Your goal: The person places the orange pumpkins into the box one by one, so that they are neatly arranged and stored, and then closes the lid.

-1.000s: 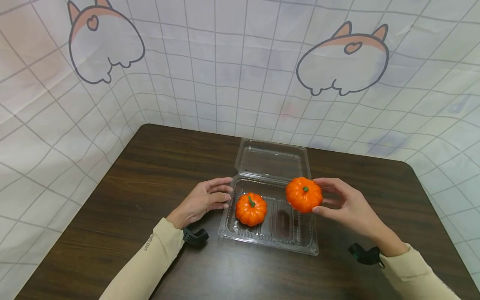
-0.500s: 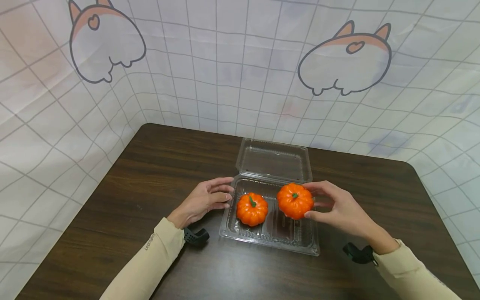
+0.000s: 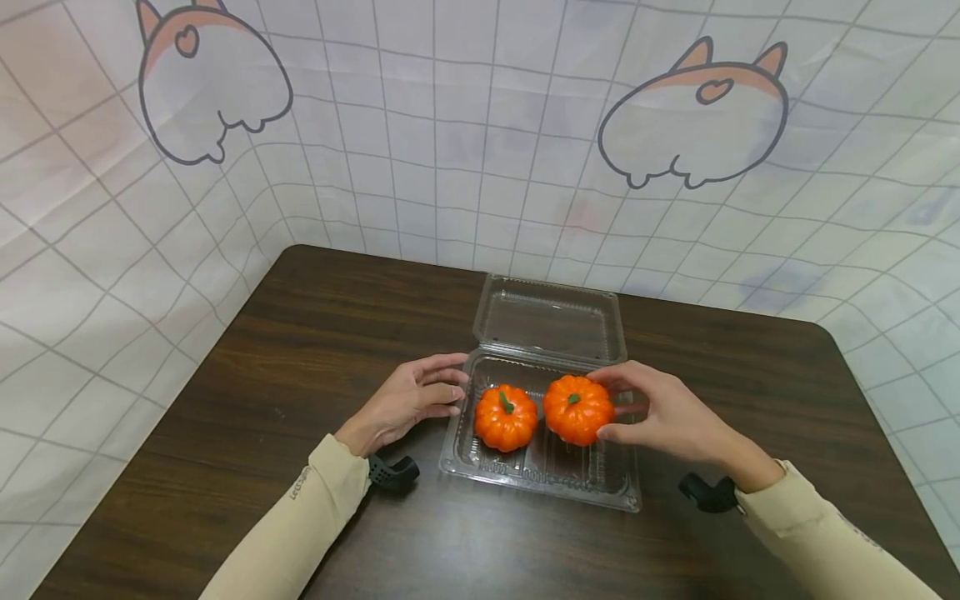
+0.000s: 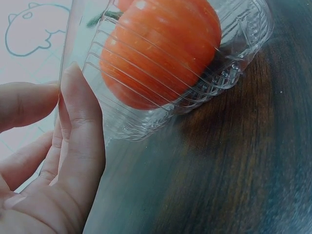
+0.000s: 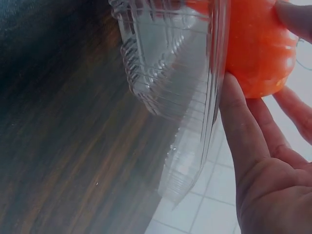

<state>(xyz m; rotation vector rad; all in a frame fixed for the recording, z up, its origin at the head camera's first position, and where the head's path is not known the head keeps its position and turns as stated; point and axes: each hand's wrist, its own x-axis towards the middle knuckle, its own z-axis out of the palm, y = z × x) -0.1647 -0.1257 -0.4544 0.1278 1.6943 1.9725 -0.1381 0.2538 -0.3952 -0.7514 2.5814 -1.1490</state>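
Note:
In the head view, my right hand (image 3: 663,412) holds an orange toy pumpkin (image 3: 577,410) with a green stem over the right half of a clear plastic clamshell box (image 3: 536,492). In the right wrist view, thumb and fingers clasp this pumpkin (image 5: 261,53) from its side, and most of it shows above the box's rim (image 5: 217,83). A second orange pumpkin (image 3: 506,418) sits in the left half of the box, seen through the ribbed wall in the left wrist view. My left hand (image 3: 405,402) pinches the box's left rim between thumb and finger.
The box's clear lid (image 3: 551,321) lies folded open toward the back of the dark wooden table (image 3: 345,317). Behind the table hangs a white gridded curtain (image 3: 450,125) with cartoon animals. A dark wrist mount (image 3: 393,472) sticks out below the left cuff.
My right hand has moved left and a little nearer with its pumpkin, from the box's right side to beside the other pumpkin. The left hand has stayed at the box's rim.

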